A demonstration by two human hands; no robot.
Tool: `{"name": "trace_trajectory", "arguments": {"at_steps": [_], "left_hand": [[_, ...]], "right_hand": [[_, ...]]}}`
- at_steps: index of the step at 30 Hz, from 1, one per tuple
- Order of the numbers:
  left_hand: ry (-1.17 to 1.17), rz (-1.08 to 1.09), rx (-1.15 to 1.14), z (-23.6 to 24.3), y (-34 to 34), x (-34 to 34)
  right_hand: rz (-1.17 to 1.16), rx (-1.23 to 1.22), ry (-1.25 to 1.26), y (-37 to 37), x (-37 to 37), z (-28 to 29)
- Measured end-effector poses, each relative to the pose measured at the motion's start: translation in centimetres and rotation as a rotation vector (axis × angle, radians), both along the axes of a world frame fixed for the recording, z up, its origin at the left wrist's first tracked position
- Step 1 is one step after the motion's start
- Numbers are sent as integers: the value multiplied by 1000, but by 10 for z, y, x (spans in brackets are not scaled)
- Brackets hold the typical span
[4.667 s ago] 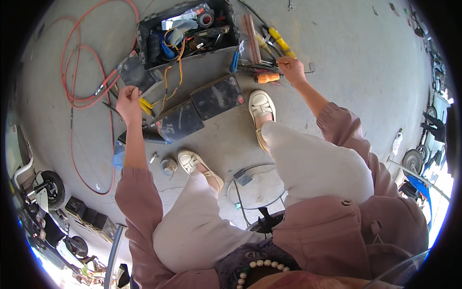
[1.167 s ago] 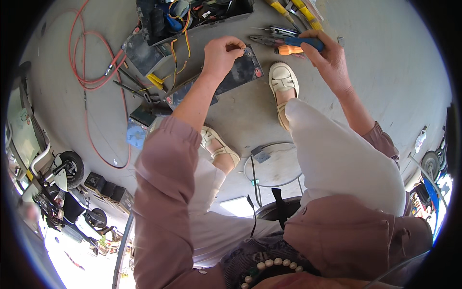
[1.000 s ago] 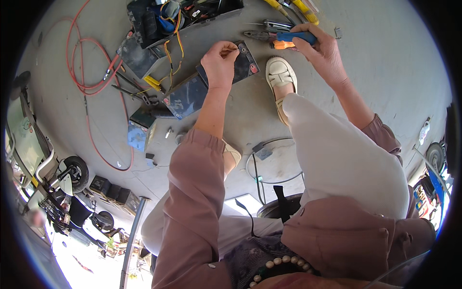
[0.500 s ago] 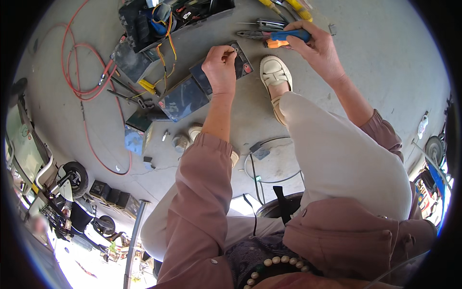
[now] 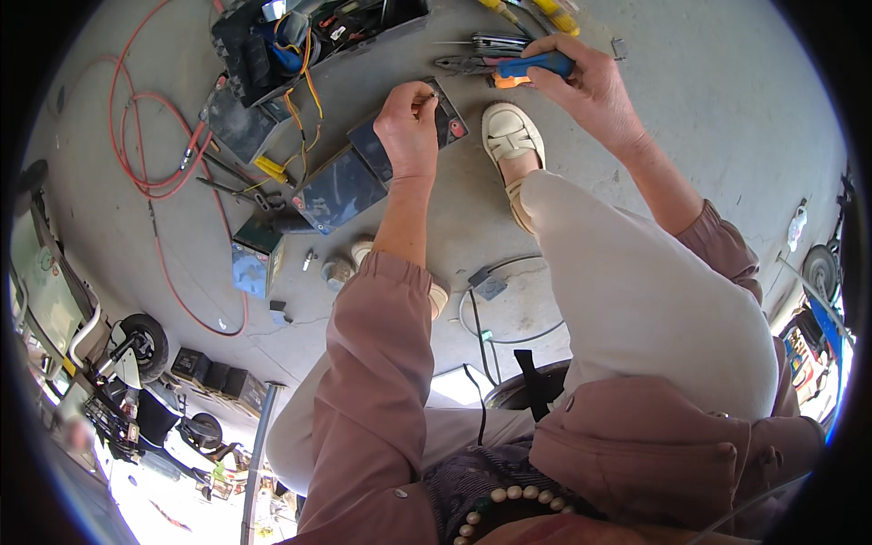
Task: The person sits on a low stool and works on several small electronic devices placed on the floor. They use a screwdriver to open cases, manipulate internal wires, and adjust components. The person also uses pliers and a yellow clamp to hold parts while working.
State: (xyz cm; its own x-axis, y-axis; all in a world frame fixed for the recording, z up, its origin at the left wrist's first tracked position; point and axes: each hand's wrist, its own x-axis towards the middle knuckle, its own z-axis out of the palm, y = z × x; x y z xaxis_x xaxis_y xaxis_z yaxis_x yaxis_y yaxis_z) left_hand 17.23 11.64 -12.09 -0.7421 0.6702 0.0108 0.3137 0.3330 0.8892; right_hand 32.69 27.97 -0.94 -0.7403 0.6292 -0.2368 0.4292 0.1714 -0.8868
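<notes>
My left hand (image 5: 407, 136) is pinched at the upper corner of a dark rectangular battery (image 5: 386, 153), on something small I cannot make out. My right hand (image 5: 592, 100) grips a blue-handled screwdriver (image 5: 536, 64) above the floor; its tip is hard to make out among pliers (image 5: 461, 64), other dark tools (image 5: 498, 43) and an orange-handled tool (image 5: 510, 82). A second battery (image 5: 336, 189) adjoins the first at lower left. Above them is a black box (image 5: 245, 50) of tools and parts, with yellow and orange wires (image 5: 312, 91) trailing out.
A red hose (image 5: 162, 191) loops at left by more batteries (image 5: 245, 127) and a blue-topped block (image 5: 254, 268). Yellow-handled tools (image 5: 559, 16) lie at the back. My shoe (image 5: 513, 136) is beside the batteries. Scooters (image 5: 136, 354) stand at lower left, wheeled items (image 5: 817, 277) at right.
Since the oldest frame, my left hand has moved rightward to the battery's corner and my right hand has taken hold of the blue-handled tool. In the last second both have stayed nearly in place.
</notes>
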Motion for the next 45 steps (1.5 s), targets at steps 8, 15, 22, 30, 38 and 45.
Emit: {"name": "trace_trajectory", "arguments": {"at_steps": [8, 15, 22, 30, 38, 45], "left_hand": [[47, -6, -18, -5, 2, 0], [114, -27, -14, -10, 1, 0], [111, -12, 2, -9, 0, -1], [135, -10, 21, -10, 2, 0], [161, -14, 23, -10, 1, 0], [168, -17, 10, -10, 1, 0]], "right_hand": [[193, 268, 53, -9, -5, 2], [275, 414, 77, -18, -24, 8], [366, 509, 71, -21, -38, 5], [429, 604, 78, -22, -45, 3], [479, 655, -17, -23, -47, 6], [456, 637, 83, -24, -48, 1]]}}
